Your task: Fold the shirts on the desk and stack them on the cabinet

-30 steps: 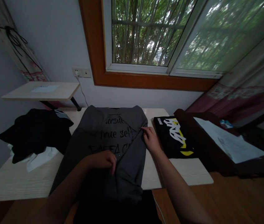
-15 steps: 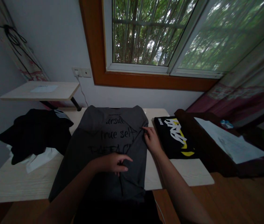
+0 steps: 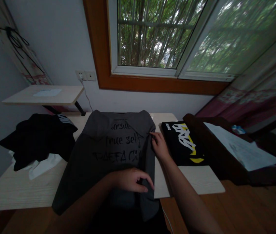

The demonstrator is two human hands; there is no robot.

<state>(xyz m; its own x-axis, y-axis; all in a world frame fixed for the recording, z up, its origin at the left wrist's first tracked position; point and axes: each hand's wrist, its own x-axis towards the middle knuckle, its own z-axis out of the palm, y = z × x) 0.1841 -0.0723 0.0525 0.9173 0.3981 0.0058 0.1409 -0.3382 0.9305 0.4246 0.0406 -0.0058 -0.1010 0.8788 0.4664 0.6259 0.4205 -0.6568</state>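
A dark grey T-shirt with black lettering lies spread over the table, its lower end hanging past the front edge. My right hand pinches the shirt's right side just below the shoulder, where a fold runs down. Lower on the same side, my left hand rests over the cloth, index finger and thumb apart and nothing gripped between them. Its other fingers are mostly hidden underneath. To the right of my right hand lies a folded black garment with white and yellow print.
On the table's left is a rumpled black garment atop a white cloth. A raised shelf stands behind them. At right, a dark brown piece of furniture bears a white sheet. A window is ahead.
My left hand has moved right and toward me, across to the shirt's right side. The diagonal crease over the lettering has flattened, and the right side hangs straighter. My right hand keeps its place.
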